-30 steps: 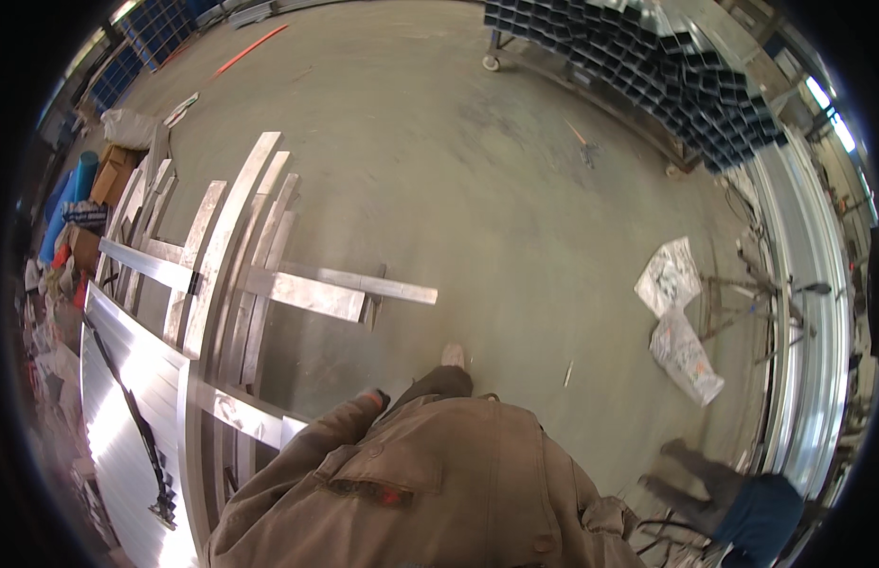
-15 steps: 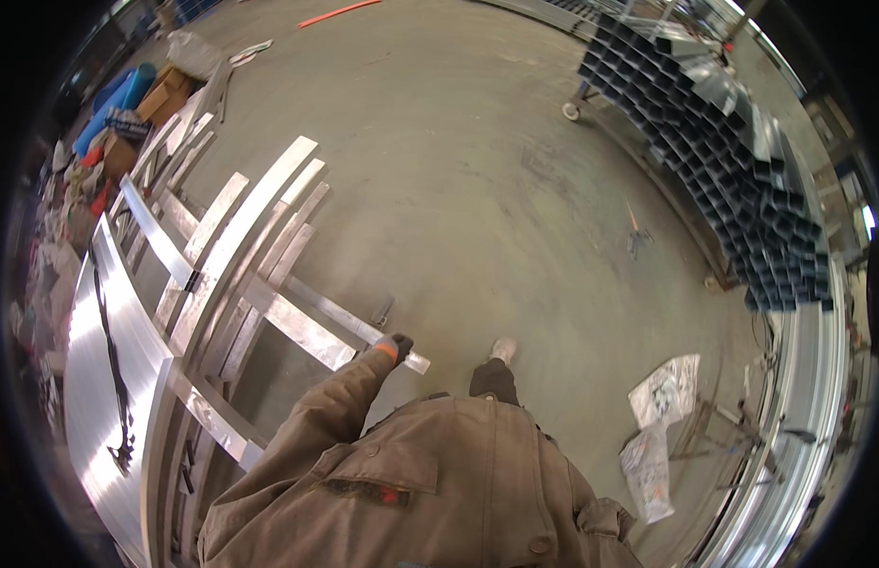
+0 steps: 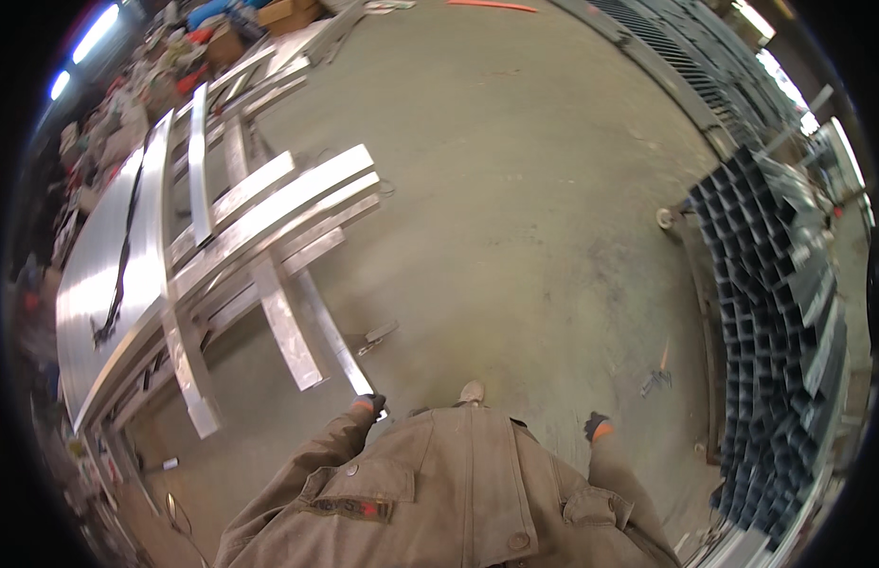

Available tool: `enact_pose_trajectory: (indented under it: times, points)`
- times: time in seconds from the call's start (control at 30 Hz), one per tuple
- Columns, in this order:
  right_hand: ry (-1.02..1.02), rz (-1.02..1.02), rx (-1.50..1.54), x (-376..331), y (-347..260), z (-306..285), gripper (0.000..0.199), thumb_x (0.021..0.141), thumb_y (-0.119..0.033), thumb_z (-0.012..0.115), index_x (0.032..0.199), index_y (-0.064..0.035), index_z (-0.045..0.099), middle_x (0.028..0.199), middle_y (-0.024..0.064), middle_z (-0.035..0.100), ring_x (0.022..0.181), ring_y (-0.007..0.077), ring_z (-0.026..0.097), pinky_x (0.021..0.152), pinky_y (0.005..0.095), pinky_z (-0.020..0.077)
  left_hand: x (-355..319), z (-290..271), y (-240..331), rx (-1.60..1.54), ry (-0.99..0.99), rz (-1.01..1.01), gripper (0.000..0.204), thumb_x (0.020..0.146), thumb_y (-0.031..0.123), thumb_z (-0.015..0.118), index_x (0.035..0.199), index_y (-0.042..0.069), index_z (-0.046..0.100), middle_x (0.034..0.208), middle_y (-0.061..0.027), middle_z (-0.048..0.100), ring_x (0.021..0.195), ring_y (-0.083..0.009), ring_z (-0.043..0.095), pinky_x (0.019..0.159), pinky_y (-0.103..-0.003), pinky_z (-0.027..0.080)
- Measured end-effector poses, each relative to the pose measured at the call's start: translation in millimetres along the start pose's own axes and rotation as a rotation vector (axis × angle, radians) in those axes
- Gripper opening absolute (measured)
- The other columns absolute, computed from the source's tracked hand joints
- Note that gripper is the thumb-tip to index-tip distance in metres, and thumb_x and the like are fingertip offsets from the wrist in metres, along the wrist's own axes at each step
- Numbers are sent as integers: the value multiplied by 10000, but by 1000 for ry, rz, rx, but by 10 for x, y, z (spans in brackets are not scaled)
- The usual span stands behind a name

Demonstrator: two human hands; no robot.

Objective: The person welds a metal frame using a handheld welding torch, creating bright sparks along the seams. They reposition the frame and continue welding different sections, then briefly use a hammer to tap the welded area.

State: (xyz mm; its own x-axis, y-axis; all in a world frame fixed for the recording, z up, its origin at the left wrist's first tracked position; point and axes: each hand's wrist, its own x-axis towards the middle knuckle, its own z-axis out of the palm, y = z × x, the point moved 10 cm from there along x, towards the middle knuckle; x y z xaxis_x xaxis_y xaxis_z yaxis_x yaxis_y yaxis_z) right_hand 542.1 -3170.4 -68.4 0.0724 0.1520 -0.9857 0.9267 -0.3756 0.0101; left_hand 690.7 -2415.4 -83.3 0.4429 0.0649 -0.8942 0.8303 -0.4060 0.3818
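My left hand (image 3: 368, 405), in a dark glove with an orange cuff, is closed around the near end of a long, narrow silver metal bar (image 3: 333, 333). The bar runs away from me, alongside the stacked metal profiles, and its far end is hidden by them. Beside it, a wider metal beam (image 3: 288, 327) juts out from under the stack. My right hand (image 3: 598, 426), gloved the same way, hangs out to my right above the floor. Nothing shows in it, but its fingers are too small and smeared to read.
Long metal profiles (image 3: 297, 213) lie crosswise at left, near a broad shiny panel (image 3: 113, 256) with a black strap. A wheeled rack of dark square tubes (image 3: 757, 312) stands at right. A small tool (image 3: 657, 379) lies on the floor; bags and boxes (image 3: 222, 47) are heaped far left.
My view has swung to the right, and the tube rack sits lower in it. My right hand has come into sight. My left hand keeps its grip on the bar's end.
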Motion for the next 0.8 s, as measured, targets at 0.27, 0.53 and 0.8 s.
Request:
enact_pose_trajectory:
  times: [0.27, 0.53, 0.8]
  points:
    - [133, 34, -408, 890, 2898, -1448, 265, 1126, -421, 603, 1334, -324, 735, 1219, -7, 747, 1207, 228, 725, 887, 512, 552, -279, -943, 1230, 48, 577, 127, 750, 1014, 592, 789, 1460, -11, 758, 1312, -262, 835, 1235, -437, 798, 1093, -503, 617]
    - [890, 259, 1395, 1549, 4367, -3928, 493, 1099, -480, 650, 1222, -50, 856, 1160, 202, 858, 1082, 407, 808, 927, 525, 622, 4, -3034, 3820, 1, 1077, 228, 876, 1021, 514, 825, 1698, 25, 559, 1768, -291, 499, 1618, -475, 496, 1326, -520, 450]
    - [512, 341, 1181, 943, 6599, -4255, 558, 1116, -521, 599, 1258, -42, 848, 1253, 232, 831, 1166, 440, 785, 992, 554, 605, 554, -4302, 5436, 11, 1189, 134, 1120, 949, 508, 909, 1821, 88, 345, 1857, -296, 313, 1687, -489, 352, 1375, -527, 385]
